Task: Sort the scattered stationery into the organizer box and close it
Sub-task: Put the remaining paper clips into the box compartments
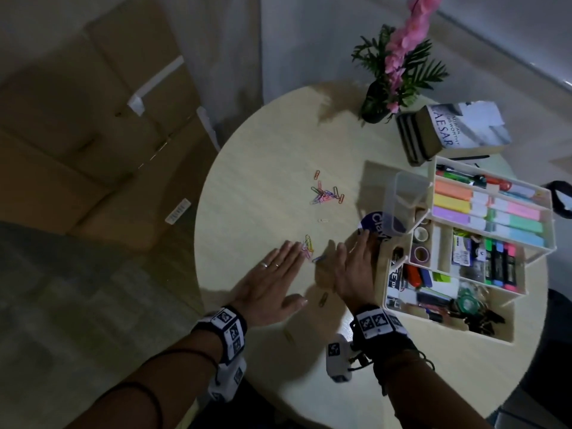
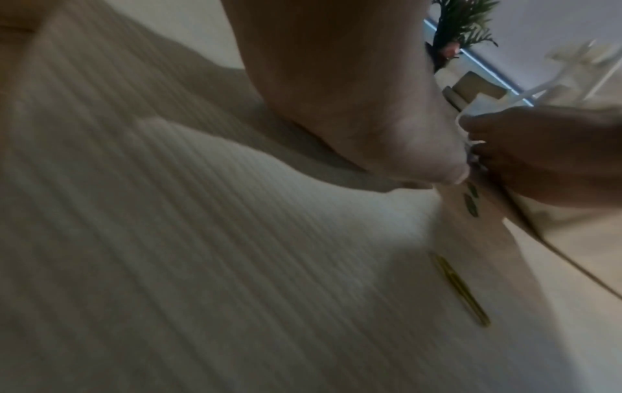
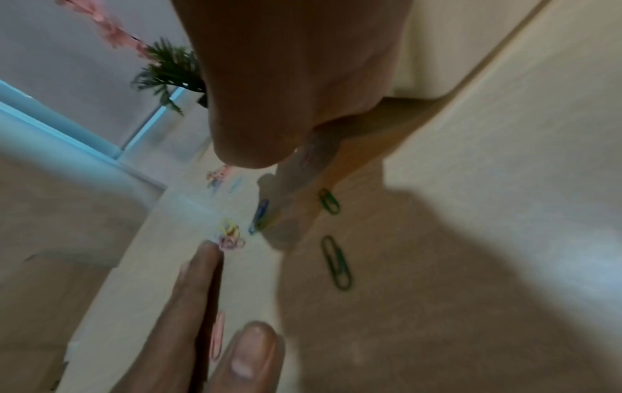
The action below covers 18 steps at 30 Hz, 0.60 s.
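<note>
Round pale table (image 1: 263, 156); flat hands (image 1: 309, 280) amid scattered paper clips (image 1: 325, 193)

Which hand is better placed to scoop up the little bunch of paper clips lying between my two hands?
Left. The left hand lies flat with its fingertips at the small clip bunch. The right hand lies further off, nearer the organizer box.
</note>
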### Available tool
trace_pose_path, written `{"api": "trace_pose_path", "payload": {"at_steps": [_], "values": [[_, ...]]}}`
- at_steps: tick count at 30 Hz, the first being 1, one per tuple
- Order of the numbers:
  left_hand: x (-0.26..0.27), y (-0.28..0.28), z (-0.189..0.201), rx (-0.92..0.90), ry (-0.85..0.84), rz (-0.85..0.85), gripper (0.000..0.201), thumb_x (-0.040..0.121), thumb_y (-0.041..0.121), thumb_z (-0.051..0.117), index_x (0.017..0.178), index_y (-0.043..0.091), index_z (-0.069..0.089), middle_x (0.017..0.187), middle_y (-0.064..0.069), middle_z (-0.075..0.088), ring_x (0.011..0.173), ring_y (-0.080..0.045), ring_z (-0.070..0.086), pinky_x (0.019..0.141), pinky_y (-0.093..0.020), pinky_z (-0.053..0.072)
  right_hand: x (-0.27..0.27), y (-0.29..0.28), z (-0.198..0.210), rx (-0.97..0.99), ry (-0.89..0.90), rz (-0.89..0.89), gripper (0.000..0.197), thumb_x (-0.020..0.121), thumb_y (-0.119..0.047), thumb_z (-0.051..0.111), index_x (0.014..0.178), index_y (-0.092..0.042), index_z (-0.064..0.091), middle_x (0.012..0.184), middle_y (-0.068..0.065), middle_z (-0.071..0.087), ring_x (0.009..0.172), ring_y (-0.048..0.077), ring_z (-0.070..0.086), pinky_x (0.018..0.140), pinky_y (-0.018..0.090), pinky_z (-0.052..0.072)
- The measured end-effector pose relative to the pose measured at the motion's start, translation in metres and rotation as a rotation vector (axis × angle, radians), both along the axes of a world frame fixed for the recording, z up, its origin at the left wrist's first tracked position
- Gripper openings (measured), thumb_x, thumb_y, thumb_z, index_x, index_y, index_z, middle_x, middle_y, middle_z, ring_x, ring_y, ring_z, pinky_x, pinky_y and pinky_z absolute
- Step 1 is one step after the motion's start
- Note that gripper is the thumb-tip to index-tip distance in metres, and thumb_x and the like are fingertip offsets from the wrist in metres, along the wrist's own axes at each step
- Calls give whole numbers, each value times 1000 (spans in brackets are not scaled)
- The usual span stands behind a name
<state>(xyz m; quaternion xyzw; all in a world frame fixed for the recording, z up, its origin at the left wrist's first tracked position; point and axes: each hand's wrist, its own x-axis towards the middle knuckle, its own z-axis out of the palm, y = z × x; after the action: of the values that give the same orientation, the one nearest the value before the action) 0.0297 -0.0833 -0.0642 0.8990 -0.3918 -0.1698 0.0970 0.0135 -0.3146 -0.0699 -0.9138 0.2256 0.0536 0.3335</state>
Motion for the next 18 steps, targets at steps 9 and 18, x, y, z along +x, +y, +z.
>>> {"api": "trace_pose_path", "payload": {"at_steps": [9,18], "values": [[33,21,3,-84,-18,155,90,105,64,31,167,5,3,176,-12,-8,163,-23,-9,131,-45,15,-13,58,3,-125,13,442,69,110,-45,21,167,-23,-9,174,1,-22,161,23,-18,129,52,-6],[35,25,-4,-157,-69,227,96,99,70,46,165,4,22,175,-12,13,163,-24,8,127,-47,25,146,-16,-3,-74,-116,425,64,110,-56,6,168,-30,3,177,-1,-3,162,20,-11,131,56,3]]}}
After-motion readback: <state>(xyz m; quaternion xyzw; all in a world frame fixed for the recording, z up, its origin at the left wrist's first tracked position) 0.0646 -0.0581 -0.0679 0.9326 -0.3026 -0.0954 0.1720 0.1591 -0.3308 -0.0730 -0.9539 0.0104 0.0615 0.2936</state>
